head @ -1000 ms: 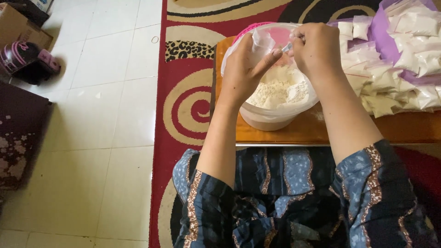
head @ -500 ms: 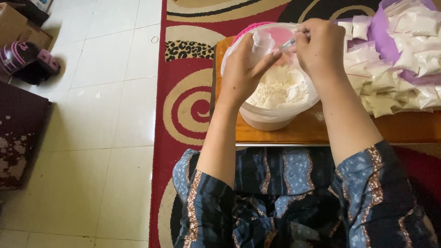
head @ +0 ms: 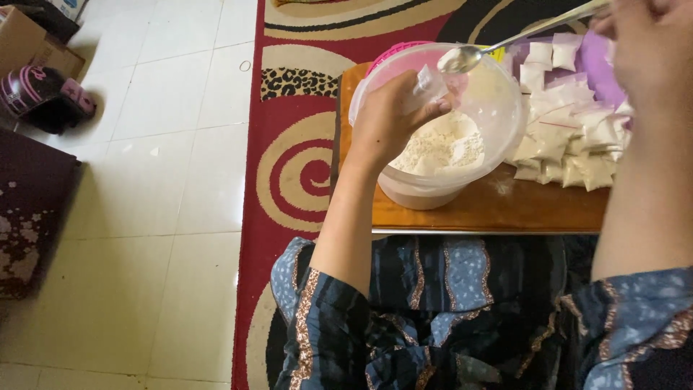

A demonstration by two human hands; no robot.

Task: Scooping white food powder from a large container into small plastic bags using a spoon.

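My left hand [head: 386, 119] pinches a small clear plastic bag [head: 427, 87] over a translucent tub [head: 498, 137] holding white powder [head: 442, 148]. My right hand [head: 646, 50], at the upper right and partly cut off by the frame edge, holds a metal spoon [head: 505, 43] by its handle. The spoon's bowl carries a little powder and hovers just right of the bag's mouth, above the tub. The tub stands on a low wooden table [head: 498, 209] in front of my lap.
Several small filled bags [head: 567, 141] lie piled on the table right of the tub, by a purple sheet [head: 603, 65]. A pink lid edge [head: 393, 54] shows behind the tub. A red patterned rug [head: 296, 166] lies beneath; white floor tiles, a dark helmet [head: 43, 97] and a cardboard box [head: 22, 40] sit left.
The right hand has lifted away to the right with the spoon, which now hovers beside the bag. The view has drawn closer. The left hand still holds the bag over the tub.
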